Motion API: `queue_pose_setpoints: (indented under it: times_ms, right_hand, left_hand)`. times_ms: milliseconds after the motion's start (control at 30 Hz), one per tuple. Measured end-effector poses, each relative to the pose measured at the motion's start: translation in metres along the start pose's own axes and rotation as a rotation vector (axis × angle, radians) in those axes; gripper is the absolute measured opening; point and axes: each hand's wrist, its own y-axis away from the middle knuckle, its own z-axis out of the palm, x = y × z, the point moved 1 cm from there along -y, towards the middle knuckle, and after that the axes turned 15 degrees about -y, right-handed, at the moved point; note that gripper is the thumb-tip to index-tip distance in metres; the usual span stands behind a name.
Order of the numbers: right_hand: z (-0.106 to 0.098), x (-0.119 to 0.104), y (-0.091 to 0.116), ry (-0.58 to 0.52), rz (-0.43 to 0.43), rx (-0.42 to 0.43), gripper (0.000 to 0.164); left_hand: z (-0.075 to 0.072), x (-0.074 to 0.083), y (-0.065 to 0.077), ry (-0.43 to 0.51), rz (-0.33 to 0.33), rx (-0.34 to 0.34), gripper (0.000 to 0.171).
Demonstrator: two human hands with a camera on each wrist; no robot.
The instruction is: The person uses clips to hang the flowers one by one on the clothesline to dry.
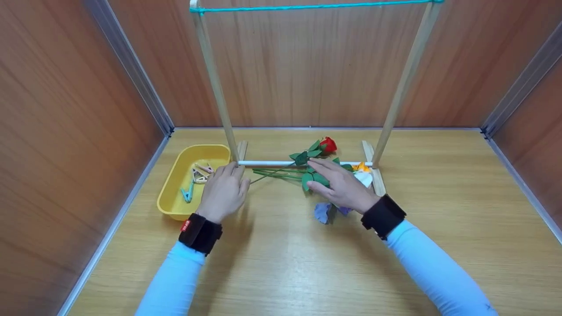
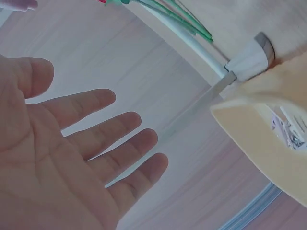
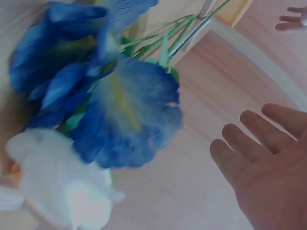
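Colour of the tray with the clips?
Yellow. The tray shows best in the head view; it looks paler in the left wrist view.

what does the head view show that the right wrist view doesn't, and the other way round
Only the head view: the clips, the red bloom, the teal string and the blue sleeves.

Only the right wrist view: the palm side of the right hand and the yellow streak on the blue flower.

Both: the left hand, the right hand, the blue flower, the white flower and green stems.
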Motion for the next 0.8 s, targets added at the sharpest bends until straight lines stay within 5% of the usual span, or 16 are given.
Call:
queue_pose_setpoints:
  times_ms: [233,433,800]
  right_hand:
    - [0.013,-0.01,-0.02,-0.083,0.019,-0.03,0.058]
    - [0.026,-0.013,-0.034,-0.122,0.051,-0.059,0.056]
    - [0.048,-0.009,-0.052,-0.259,0.061,-0.095,0.051]
  left_hand:
    - [-0.006,-0.01,-0.003,-0.034,0.007,-0.021,0.042]
    - [-0.012,-0.022,-0.003,-0.114,0.002,-0.109,0.043]
    - [-0.007,-0.073,0.003,-0.125,-0.037,-0.288,0.044]
